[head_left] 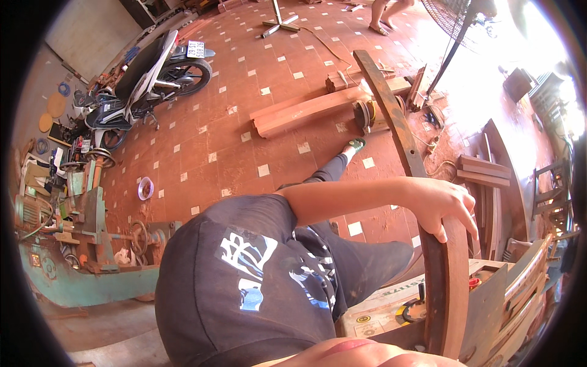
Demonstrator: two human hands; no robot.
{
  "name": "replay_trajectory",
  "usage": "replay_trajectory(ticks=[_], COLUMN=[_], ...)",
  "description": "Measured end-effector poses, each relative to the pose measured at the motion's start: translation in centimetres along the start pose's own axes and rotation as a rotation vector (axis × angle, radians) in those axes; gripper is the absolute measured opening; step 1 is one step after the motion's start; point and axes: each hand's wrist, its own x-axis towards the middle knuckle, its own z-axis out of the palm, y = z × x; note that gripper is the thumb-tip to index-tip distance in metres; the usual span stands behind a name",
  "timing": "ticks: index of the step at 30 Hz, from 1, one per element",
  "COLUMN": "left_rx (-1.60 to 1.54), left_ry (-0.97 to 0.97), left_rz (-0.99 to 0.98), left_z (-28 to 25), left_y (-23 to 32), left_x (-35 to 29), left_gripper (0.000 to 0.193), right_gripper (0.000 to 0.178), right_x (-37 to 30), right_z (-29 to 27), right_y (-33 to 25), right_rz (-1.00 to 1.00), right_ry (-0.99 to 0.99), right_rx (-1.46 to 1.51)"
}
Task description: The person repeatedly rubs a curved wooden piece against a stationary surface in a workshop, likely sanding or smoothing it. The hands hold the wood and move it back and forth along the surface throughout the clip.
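My left arm reaches across from the left. My left hand is closed over the top of a reddish curved wooden piece, thumb on the near side and fingers over the far side. Against that piece lies a long dark wooden strip with a small hole in it, running far out over the floor. Below them is a pale board with printed marks, and a yellow-and-black item lies partly hidden beside the strip. My right hand is out of view.
Timber beams and a round machine part lie on the tiled floor. Cut wood pieces are stacked at right. A motorbike and green machine stand left. A fan and another person's legs appear far off.
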Motion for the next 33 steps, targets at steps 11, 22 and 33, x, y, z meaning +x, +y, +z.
replay_trajectory(ticks=[11,22,33], left_rx=[0.003,-0.011,-0.144], left_ry=[0.06,0.023,-0.081], left_rz=[-0.002,-0.169,-0.16], left_z=[-0.6,-0.4,-0.3], left_y=[0.7,2.6,-3.6], left_x=[1.1,2.8,8.9], left_gripper=[0.061,0.065,0.057], right_gripper=[0.049,0.059,0.052], right_x=[0.4,1.2,7.8], right_z=[-0.1,-1.6,2.5], right_y=[0.2,-0.5,3.9], right_rz=[0.145,0.249,0.075], right_ry=[-0.044,0.008,0.191], right_rx=[0.048,-0.026,-0.008])
